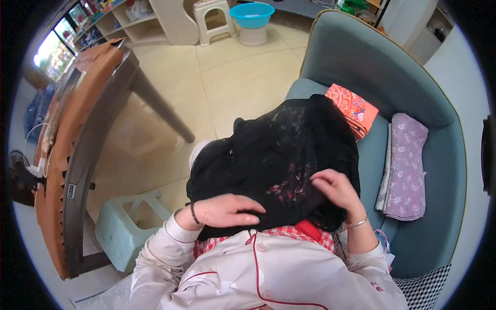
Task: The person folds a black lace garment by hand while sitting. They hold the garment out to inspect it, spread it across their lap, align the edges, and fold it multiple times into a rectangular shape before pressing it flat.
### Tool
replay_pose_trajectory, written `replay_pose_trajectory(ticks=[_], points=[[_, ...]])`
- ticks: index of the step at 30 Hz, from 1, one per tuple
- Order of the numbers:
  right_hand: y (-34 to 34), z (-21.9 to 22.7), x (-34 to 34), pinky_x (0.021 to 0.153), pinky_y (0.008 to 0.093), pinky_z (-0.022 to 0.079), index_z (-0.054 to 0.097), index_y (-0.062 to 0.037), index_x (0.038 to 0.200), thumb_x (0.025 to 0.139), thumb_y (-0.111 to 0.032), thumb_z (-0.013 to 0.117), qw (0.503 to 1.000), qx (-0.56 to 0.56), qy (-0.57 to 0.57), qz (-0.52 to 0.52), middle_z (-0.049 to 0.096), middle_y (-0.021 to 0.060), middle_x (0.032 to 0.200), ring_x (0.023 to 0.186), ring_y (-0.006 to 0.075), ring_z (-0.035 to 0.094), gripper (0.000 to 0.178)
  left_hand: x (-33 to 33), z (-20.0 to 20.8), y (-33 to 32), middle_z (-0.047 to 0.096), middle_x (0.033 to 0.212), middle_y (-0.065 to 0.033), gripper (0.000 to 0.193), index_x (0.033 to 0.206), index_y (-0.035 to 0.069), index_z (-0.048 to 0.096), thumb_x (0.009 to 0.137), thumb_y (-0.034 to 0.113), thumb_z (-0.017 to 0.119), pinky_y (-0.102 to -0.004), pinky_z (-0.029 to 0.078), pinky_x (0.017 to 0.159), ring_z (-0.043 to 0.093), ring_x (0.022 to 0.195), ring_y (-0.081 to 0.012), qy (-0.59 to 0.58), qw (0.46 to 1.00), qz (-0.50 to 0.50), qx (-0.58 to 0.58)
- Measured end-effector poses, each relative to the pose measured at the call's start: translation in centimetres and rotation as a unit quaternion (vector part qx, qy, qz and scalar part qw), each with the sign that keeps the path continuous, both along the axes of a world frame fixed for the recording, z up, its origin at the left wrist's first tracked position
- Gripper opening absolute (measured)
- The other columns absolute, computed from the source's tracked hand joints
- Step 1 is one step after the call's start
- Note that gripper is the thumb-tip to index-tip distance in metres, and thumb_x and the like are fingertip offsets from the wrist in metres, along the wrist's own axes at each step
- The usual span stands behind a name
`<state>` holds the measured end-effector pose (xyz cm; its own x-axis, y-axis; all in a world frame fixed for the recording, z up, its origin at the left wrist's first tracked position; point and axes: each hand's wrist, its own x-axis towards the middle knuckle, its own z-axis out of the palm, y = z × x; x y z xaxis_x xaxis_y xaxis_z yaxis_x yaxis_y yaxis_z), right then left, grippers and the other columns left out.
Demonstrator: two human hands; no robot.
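Note:
A black, partly see-through garment with lace-like edges [248,160] lies spread across my lap. A patch of pink and red pattern shows on it near its middle. My left hand [230,211] rests on the near left part of the cloth, its fingers stretched out and apart from the thumb. Over the right part of the garment is my right hand [338,190], its fingers loosely bent and nothing visible in them. Below the garment a red-and-white checked cloth [279,231] peeks out, with a plain red piece [308,230] at its right.
To my right, a folded orange patterned cloth [352,109] and a folded purple floral cloth [408,165] lie on the blue-grey sofa [372,57]. A brown-covered table [88,129] and a pale green stool [124,227] stand left. Farther off are a blue basin [252,19] and a white stool [214,23].

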<state>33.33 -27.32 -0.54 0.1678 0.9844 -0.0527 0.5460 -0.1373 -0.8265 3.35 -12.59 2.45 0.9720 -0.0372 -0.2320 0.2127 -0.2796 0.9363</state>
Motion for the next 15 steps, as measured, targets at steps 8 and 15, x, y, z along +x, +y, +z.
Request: replay_pose_trajectory(ticks=[8,15], points=[[-7.6,-11.7,13.3,0.079,0.0363,0.049,0.053,0.0052,0.117,0.078,-0.031,0.073,0.887,-0.054,-0.271,-0.371,0.061,0.0204,0.101,0.089,0.0291,0.061,0.057,3.9,-3.1,5.5,0.063,0.102,-0.0041,0.036,0.125,0.002,0.050,0.095,0.022,0.055,-0.0237,0.049,0.075,0.059,0.087,-0.0090,0.080,0.960,0.256,-0.085],[-5.6,-11.6,10.7,0.085,0.0405,0.048,0.053,0.0043,0.120,0.077,-0.029,0.073,0.905,-0.122,-0.176,-0.367,0.063,0.0268,0.104,0.097,0.0399,0.061,0.058,8.7,-7.1,3.9,0.052,0.118,-0.0146,0.057,0.132,0.004,0.043,0.084,0.021,0.067,-0.0285,0.051,0.074,0.060,0.083,-0.0150,-0.032,0.963,0.247,0.101]])
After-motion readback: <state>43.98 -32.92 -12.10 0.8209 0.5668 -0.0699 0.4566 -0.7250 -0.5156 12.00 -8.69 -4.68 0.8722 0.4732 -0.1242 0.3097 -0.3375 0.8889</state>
